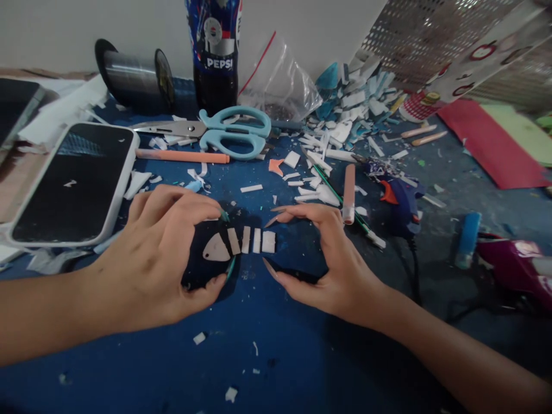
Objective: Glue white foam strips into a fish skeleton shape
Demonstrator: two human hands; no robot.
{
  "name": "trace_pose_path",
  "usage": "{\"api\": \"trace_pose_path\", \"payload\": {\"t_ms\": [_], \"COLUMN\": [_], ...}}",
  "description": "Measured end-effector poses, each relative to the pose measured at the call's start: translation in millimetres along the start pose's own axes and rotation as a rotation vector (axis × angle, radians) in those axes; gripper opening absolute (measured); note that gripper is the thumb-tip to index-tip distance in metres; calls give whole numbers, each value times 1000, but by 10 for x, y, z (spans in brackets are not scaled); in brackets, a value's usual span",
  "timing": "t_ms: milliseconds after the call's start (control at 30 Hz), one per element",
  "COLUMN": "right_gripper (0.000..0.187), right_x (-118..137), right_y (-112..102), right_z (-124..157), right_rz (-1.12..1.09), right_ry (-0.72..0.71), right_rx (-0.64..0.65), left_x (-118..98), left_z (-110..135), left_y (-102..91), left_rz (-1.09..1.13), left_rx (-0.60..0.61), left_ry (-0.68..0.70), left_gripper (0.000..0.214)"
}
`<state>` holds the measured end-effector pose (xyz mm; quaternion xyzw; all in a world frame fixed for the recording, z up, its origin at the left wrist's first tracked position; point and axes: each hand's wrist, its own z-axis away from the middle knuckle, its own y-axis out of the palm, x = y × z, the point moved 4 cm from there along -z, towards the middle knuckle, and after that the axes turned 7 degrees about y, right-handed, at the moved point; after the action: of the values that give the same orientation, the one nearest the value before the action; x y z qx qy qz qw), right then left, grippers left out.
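A row of small white flat pieces lies on the blue tabletop between my two hands. At its left end is a pointed, rounded piece [216,247] with a small dark hole. Next to it stand narrow strips [245,239], slightly spaced apart, then a squarer piece [268,242] at the right end. My left hand [172,253] curves around the pointed piece, thumb and forefinger apart above and below the first strip. My right hand [330,253] is open beside the square piece, its fingertips above and thumb below. Neither hand holds anything visible.
Light-blue scissors [235,132], an orange pen [183,156] and a phone [75,184] lie at left and back. Behind are a spool [135,75] and a Pepsi bottle [215,63]. White scraps [353,106] pile up back right, near a blue glue gun [403,207].
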<state>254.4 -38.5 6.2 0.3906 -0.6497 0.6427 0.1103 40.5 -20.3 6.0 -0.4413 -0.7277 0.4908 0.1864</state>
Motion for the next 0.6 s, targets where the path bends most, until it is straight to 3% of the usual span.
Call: {"api": "trace_pose_path", "payload": {"t_ms": [600], "right_gripper": [58], "right_x": [-65], "right_y": [-8], "right_z": [22], "right_rz": [-75], "right_ry": [43], "right_rx": [56], "left_x": [50], "left_z": [6], "left_y": [7], "left_rz": [103], "left_rx": [22], "left_ry": [-78], "left_gripper": [50]}}
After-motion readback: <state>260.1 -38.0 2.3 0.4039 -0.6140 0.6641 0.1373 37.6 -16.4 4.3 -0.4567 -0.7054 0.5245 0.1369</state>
